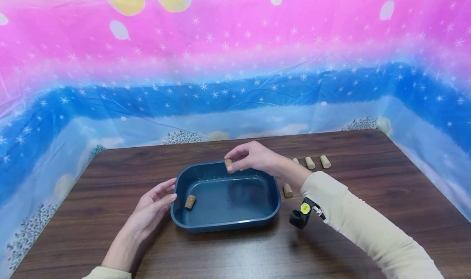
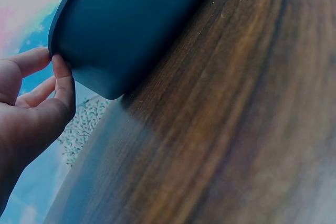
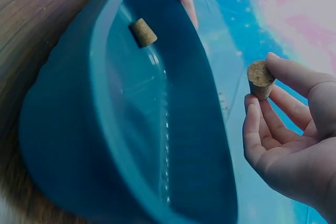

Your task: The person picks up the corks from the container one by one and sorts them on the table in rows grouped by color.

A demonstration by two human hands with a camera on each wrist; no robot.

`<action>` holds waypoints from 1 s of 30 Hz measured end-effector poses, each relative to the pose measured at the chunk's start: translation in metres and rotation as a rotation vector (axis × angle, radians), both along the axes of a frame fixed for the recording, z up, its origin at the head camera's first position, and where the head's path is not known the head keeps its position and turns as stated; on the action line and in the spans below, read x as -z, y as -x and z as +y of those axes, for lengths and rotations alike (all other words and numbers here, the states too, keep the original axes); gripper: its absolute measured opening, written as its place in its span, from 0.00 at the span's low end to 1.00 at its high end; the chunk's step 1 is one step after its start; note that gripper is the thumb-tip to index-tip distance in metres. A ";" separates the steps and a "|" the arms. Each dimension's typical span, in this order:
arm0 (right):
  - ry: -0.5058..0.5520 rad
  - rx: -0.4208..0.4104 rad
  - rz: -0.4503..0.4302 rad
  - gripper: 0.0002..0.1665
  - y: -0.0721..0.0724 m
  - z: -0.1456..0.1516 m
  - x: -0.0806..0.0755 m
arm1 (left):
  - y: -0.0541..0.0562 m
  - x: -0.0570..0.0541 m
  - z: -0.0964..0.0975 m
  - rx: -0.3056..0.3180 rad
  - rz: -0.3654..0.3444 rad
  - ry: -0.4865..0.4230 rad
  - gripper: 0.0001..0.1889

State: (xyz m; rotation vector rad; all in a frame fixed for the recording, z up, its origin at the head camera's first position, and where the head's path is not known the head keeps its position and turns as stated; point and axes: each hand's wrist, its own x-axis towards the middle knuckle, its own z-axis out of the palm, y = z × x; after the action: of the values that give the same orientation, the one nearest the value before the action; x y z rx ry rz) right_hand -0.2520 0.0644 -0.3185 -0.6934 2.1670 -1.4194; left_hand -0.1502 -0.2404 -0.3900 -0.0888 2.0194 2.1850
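Note:
A dark blue rectangular basin (image 1: 232, 201) with rounded corners sits on the table. My right hand (image 1: 254, 158) pinches a cork stopper (image 3: 260, 80) between thumb and fingertips, above the basin's far rim. The fingers of my left hand (image 1: 152, 207) are fairly straight, and their tips touch the outside of the basin's left end, right at the rim (image 2: 52, 43). Inside the basin, near its left end, lies another cork (image 1: 190, 202).
Beyond my right forearm several corks (image 1: 325, 161) lie in a row, one partly hidden by the arm. A single cork (image 1: 288, 190) is just right of the basin. A patterned cloth (image 1: 235, 95) hangs around the brown wooden table (image 1: 121, 168).

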 end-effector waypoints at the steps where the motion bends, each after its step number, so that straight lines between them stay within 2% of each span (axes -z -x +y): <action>1: -0.006 0.006 0.010 0.26 0.000 0.003 0.000 | 0.000 0.000 0.000 -0.001 0.000 0.000 0.31; 5: -0.022 0.026 0.052 0.25 0.002 0.017 0.002 | 0.000 -0.001 0.000 -0.007 -0.005 0.002 0.31; 15: -0.074 0.091 0.052 0.26 -0.004 0.053 0.008 | -0.002 0.000 0.001 -0.002 0.020 -0.013 0.30; 30: -0.115 0.193 0.042 0.27 -0.005 0.106 0.011 | -0.001 0.000 0.001 -0.002 0.021 -0.004 0.29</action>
State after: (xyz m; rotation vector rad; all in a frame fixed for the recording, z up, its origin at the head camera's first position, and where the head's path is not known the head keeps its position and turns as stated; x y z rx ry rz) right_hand -0.2470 0.1701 -0.3293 -0.4881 2.3816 -1.3700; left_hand -0.1490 -0.2395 -0.3904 -0.0682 2.0270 2.2000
